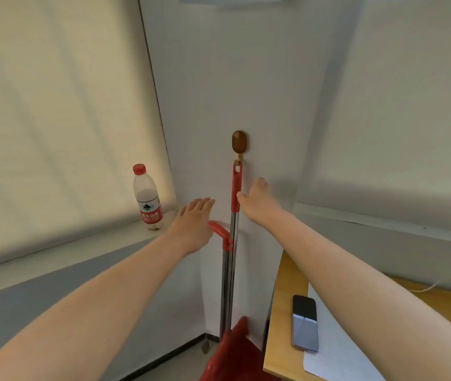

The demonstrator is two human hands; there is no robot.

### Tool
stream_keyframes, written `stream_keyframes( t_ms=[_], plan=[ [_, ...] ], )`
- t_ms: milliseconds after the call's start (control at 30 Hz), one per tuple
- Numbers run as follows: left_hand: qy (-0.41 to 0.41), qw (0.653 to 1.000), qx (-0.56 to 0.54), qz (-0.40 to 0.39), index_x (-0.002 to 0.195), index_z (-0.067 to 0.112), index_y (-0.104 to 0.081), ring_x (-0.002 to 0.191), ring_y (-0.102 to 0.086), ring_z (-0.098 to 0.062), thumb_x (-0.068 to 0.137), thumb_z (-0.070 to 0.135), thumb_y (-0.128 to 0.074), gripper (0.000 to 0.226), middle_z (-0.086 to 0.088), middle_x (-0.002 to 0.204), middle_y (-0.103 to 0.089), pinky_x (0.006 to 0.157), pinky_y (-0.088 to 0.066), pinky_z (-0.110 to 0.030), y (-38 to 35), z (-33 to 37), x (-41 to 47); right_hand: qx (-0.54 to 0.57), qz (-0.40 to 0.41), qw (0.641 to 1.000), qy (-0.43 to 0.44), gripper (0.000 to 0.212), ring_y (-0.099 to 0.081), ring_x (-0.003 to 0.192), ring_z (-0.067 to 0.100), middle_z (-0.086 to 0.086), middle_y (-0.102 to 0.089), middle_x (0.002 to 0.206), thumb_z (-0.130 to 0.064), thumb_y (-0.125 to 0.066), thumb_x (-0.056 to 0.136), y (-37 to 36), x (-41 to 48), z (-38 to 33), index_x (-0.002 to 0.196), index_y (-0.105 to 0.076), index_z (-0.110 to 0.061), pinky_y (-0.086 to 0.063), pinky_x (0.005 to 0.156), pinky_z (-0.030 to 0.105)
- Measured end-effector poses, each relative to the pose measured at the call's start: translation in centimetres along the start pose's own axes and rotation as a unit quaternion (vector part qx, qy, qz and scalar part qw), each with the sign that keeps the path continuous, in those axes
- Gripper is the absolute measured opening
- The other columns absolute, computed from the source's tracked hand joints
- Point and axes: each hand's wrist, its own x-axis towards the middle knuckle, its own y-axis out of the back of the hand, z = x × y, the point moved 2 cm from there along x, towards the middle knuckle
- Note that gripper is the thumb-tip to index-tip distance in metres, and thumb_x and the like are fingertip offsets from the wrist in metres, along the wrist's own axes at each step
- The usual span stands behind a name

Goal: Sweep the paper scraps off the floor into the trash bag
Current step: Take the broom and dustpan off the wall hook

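- White painted wall [205, 92] fills the corner ahead, with a pale roller blind [54, 105] left of the small brown oval wall hook [239, 143] and another to its right.
- Straight below the hook hangs the red-gripped, metal-shafted broom [236, 193], with the eyelet at its tip caught on the hook.
- Clipped just left of the shaft is a second metal pole with a curved red plastic handle [220, 232], which I take to be the dustpan's.
- Far below the hook is a blurred red shape [235, 350] near the floor; I cannot tell whether it is the brush head or the pan.
- My right hand [257, 200] is below and right of the hook, its thumb touching the red grip and its fingers spread, not yet wrapped round.
- My left hand [192, 226] is below and left of the hook, flat with its fingers together, holding nothing, just above the curved handle.
- I expect the broom to be light, stiff and top-hung. The plastic grip is the place to take hold, since bare metal would be slicker. It should need lifting up to clear the hook, and the clipped pole may swing.
- Left of the hook, a clear plastic water bottle with a red cap [147, 199] stands on the pale windowsill [81, 248].
- Below and right of the hook is a light wooden desk [282, 312] with a dark smartphone [305, 323] lying on white paper [334, 353].
- Neither paper scraps nor trash bag are in view.
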Motion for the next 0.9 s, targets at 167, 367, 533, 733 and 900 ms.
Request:
stream_keyframes(
  t_ms=[167, 367, 533, 733, 900],
  plan=[
    [0.008, 0.997, 0.028, -0.072, 0.155, 0.016, -0.01, 0.151, -0.002, -0.018, 0.093, 0.015, -0.046, 0.072, 0.0, 0.163, -0.008, 0.122, -0.003, -0.036, -5.1, -0.6, -0.4, 0.065, -0.038, 0.997, -0.017, 0.049, -0.058, 0.108, 0.03, 0.014, -0.051, 0.124, -0.029, -0.053, 0.095, -3.7, 2.5, 1.7, 0.132, -0.03, -0.006, -0.05, 0.087, 0.038],
    [0.008, 0.994, 0.047, -0.097, 0.156, 0.022, -0.004, 0.151, 0.003, -0.017, 0.09, 0.012, -0.046, 0.079, 0.004, 0.164, -0.001, 0.123, -0.002, -0.038, -8.4, -1.4, 0.8, 0.062, -0.008, 0.998, -0.016, 0.031, -0.064, 0.096, 0.025, 0.005, -0.06, 0.107, -0.035, -0.045, 0.099, -7.3, 3.6, 4.0, 0.12, -0.044, -0.012, -0.052, 0.077, 0.034],
    [0.003, 0.996, 0.033, -0.078, 0.155, 0.023, -0.006, 0.151, 0.003, -0.017, 0.088, 0.01, -0.048, 0.081, 0.005, 0.164, -0.004, 0.124, -0.004, -0.04, -9.3, -0.6, 3.0, 0.135, -0.001, 0.991, -0.001, 0.016, -0.06, 0.087, 0.017, -0.004, -0.058, 0.096, -0.035, -0.048, 0.098, -7.9, 4.1, 4.7, 0.104, -0.045, -0.02, -0.048, 0.075, 0.028],
    [-0.017, 0.996, 0.056, -0.061, 0.156, 0.02, 0.001, 0.151, 0.004, -0.017, 0.094, 0.014, -0.041, 0.075, 0.003, 0.164, 0.001, 0.124, -0.002, -0.039, -8.5, 0.3, 4.0, 0.172, 0.012, 0.985, 0.008, 0.015, -0.059, 0.078, 0.009, -0.004, -0.059, 0.09, -0.035, -0.048, 0.098, -7.2, 4.0, 4.1, 0.103, -0.047, -0.021, -0.046, 0.071, 0.023],
    [-0.004, 0.995, 0.078, -0.067, 0.155, 0.023, 0.003, 0.151, 0.007, -0.017, 0.092, 0.011, -0.046, 0.08, 0.003, 0.164, 0.004, 0.121, 0.005, -0.037, -7.8, -0.8, 4.3, 0.164, 0.003, 0.986, 0.013, 0.019, -0.06, 0.09, 0.013, -0.005, -0.059, 0.098, -0.037, -0.046, 0.099, -6.9, 3.3, 3.2, 0.109, -0.048, -0.021, -0.05, 0.078, 0.026]
  ],
)
